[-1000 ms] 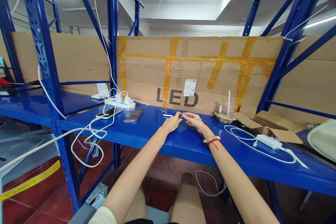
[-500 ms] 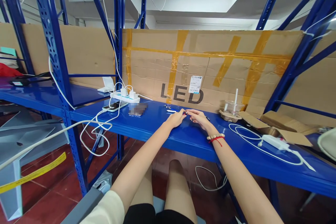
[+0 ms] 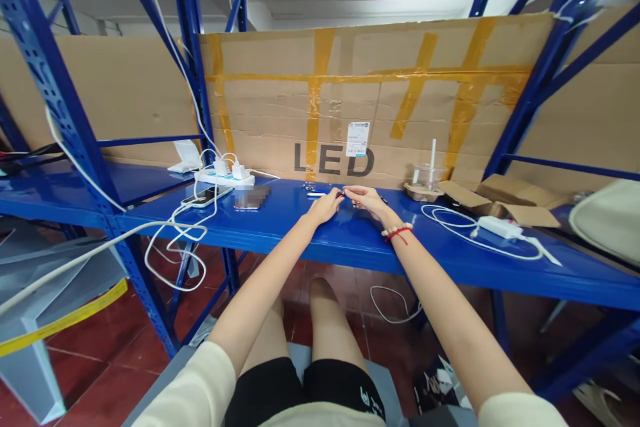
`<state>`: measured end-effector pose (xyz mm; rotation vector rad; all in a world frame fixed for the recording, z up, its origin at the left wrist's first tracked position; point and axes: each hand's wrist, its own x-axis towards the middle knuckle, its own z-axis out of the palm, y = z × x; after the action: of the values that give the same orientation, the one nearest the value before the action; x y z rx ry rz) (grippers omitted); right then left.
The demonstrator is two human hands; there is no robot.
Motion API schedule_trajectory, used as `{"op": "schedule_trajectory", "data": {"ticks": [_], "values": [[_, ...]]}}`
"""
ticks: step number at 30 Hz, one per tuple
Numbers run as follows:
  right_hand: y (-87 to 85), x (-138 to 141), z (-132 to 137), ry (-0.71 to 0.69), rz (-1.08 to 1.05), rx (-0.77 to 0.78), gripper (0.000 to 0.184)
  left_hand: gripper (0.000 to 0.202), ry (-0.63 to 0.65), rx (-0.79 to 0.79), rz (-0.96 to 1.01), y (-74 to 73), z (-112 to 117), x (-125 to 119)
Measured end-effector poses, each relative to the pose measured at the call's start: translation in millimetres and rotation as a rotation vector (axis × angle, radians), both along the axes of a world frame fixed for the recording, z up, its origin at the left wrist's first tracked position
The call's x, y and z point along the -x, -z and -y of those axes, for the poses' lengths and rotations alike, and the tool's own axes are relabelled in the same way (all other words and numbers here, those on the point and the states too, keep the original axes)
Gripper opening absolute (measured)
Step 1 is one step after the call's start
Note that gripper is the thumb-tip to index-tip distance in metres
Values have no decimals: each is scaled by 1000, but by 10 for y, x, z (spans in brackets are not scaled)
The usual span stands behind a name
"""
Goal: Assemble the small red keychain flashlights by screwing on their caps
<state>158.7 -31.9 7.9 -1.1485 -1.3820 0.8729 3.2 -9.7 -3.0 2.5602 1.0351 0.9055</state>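
Both my hands rest on the blue metal shelf (image 3: 350, 243) in front of a taped cardboard sheet marked LED (image 3: 334, 160). My left hand (image 3: 327, 205) and my right hand (image 3: 367, 200) meet fingertip to fingertip, each pinched closed on a small dark item I cannot make out. A bead bracelet with a red string (image 3: 397, 232) circles my right wrist. A white pen-like piece (image 3: 317, 194) and a few tiny metal parts (image 3: 307, 187) lie just behind my left hand.
To the left sit a phone (image 3: 205, 197), a white power strip with chargers (image 3: 225, 177) and dangling white cables (image 3: 175, 240). To the right stand a plastic cup with straw (image 3: 426, 177), a white adapter with cable (image 3: 495, 227), flattened cardboard (image 3: 505, 197) and a beige bag (image 3: 607, 220).
The view has tipped downward, showing more of my lap and the floor. My hands stay together at the same spot on the shelf, still pinched.
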Motion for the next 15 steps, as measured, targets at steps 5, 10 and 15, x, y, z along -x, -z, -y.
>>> {"op": "schedule_trajectory", "data": {"ticks": [5, 10, 15], "values": [[-25, -10, 11, -17, -9, -30, 32, 21, 28, -4, 40, 2, -60, -14], [-36, -17, 5, -8, -22, -58, 32, 23, 33, -23, 80, 5, -105, -27], [-36, -18, 16, -40, -13, -31, 29, 23, 32, -30, 82, 4, -110, -21]]}}
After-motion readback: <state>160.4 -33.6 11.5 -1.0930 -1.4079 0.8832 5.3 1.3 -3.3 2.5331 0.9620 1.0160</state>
